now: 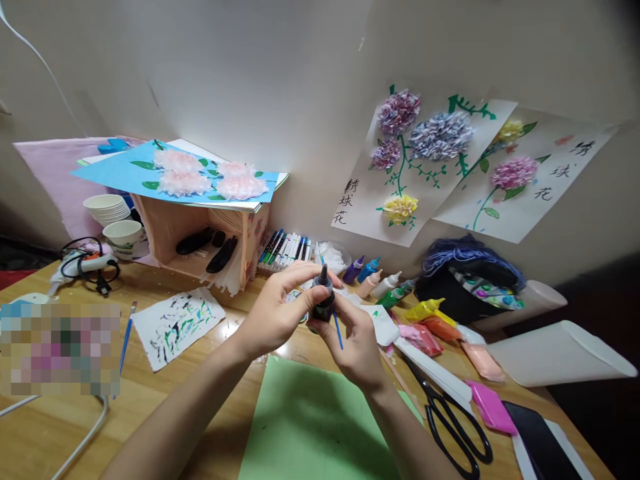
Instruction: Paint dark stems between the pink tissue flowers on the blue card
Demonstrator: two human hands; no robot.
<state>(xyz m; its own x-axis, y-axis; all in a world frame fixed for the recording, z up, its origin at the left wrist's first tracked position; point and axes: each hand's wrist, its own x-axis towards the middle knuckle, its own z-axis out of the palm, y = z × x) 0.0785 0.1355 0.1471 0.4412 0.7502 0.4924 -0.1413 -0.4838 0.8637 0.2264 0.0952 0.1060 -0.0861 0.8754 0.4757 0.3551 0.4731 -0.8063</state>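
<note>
A dark paint bottle (325, 301) with a pointed nozzle is upright between my hands, above the table. My left hand (285, 307) grips its upper part, thumb pressed just below the nozzle. Around its lower body closes my right hand (357, 343). A thin blue-handled paintbrush (339, 331) slants behind the bottle, its tip up; which fingers hold it is hidden. Below my hands lies a green sheet of paper (310, 420).
Several paint bottles (370, 270) stand behind my hands. At right lie black-handled scissors (457, 427) and pink clay packets (493, 407). A paint-smeared paper (177, 327), another paintbrush (127, 333) and a power strip (83, 267) are left. Behind stands a box (250, 247).
</note>
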